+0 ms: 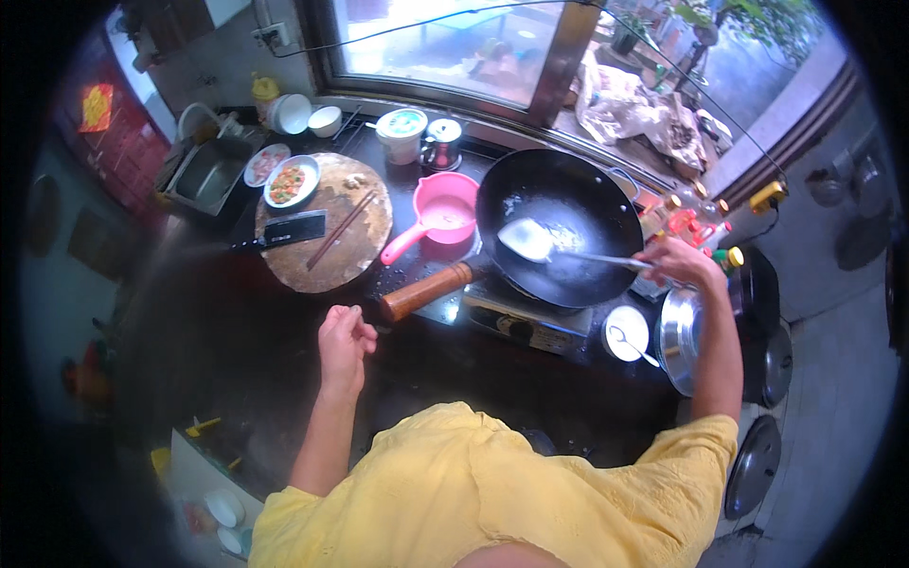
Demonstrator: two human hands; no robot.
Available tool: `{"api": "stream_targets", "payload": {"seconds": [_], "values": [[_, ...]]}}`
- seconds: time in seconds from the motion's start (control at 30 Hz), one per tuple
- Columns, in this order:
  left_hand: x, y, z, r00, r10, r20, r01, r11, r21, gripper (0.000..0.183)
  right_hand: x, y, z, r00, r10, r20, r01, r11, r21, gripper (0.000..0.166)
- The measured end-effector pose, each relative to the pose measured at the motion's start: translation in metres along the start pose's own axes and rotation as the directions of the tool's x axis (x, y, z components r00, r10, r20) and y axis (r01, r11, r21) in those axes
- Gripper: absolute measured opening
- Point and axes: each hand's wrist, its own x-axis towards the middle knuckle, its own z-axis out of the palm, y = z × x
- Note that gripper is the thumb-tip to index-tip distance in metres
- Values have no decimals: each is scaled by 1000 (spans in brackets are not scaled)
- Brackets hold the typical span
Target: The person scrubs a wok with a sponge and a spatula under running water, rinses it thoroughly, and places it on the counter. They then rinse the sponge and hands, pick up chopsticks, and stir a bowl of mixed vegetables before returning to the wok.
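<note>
My right hand [675, 264] grips the handle of a metal wok spatula [527, 239]. Its broad blade rests inside a black wok [568, 167], whose bottom has a wet, oily shine. The wok sits on a gas stove [522, 328], with its wooden handle [429, 291] pointing toward my left side. My left hand [346, 337] hovers in front of the counter, short of that handle, its fingers curled and nothing visible in them. A pink plastic ladle [446, 206] lies beside the wok, to its left.
A round wooden chopping board [287, 273] bears a cleaver [295, 227], chopsticks [341, 231] and part of a bowl of chopped vegetables [287, 183]. Several bottles [685, 224] crowd the wok's right. A white bowl with a spoon [626, 332] stands near a metal basin [680, 341].
</note>
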Motion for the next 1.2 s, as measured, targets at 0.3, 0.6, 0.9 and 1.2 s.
{"api": "stream_targets", "payload": {"seconds": [0.3, 0.6, 0.9, 1.2], "values": [[70, -4, 7, 1000, -24, 15, 22, 994, 107, 30, -33, -2, 33, 954, 240, -180, -247, 969, -18, 29], [183, 3, 35, 983, -81, 163, 42, 971, 234, 25, -60, -51, 21, 818, 459, -348, -538, 824, -178, 38], [311, -8, 28, 939, -166, 301, -13, 857, 515, 33, -48, -63, 44, 782, 618, -86, -594, 780, 199, 38], [444, -49, 100, 953, -128, 276, -84, 761, 643, 40, -46, -123, 88, 813, 581, -49, -447, 675, 587, 37]]}}
